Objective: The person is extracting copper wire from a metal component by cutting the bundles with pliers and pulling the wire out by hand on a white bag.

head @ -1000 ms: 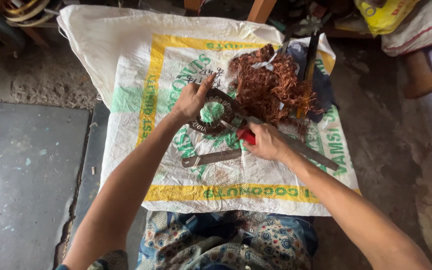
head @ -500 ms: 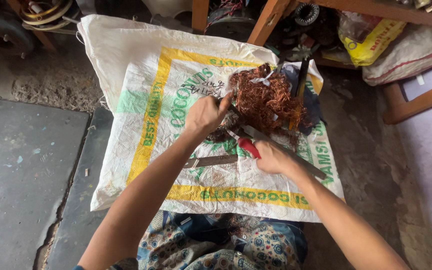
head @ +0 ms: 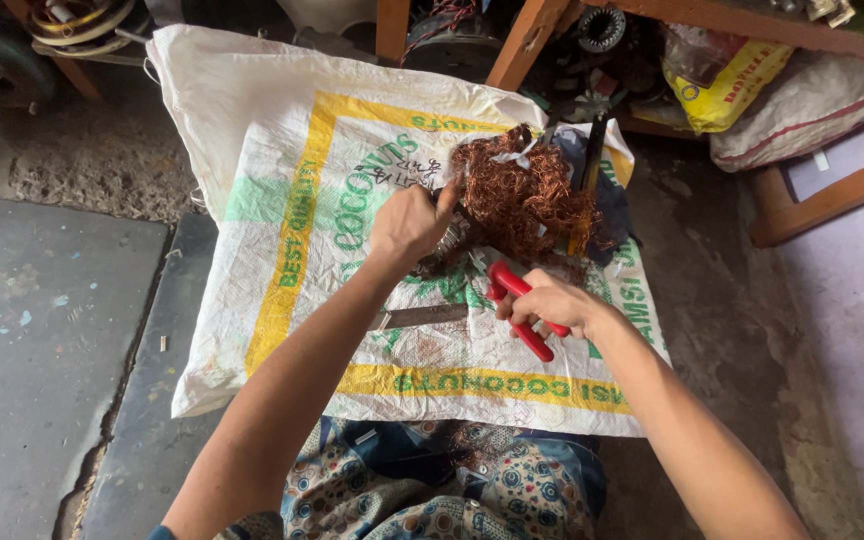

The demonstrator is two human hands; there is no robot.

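Observation:
A tangled heap of copper wire [head: 524,195] lies on a white woven sack [head: 282,150] spread on the floor. My left hand [head: 409,222] is closed on a dark metal piece at the heap's left edge; what the piece is stays partly hidden. My right hand [head: 549,302] grips red-handled pliers [head: 520,310], whose jaws point toward the heap. A flat metal blade [head: 422,317] rests on the sack between my forearms. A dark tool [head: 590,165] stands behind the heap.
Wooden furniture legs [head: 522,40] and metal parts sit at the back. A yellow bag [head: 722,75] and a pale sack [head: 812,115] lie at the upper right. Grey concrete floor [head: 42,330] stretches to the left. My patterned clothing [head: 452,490] shows at the bottom.
My head view shifted, so the sack sits lower in frame. My right hand pulled the red pliers back from the copper heap toward me. The left hand stayed on the metal piece.

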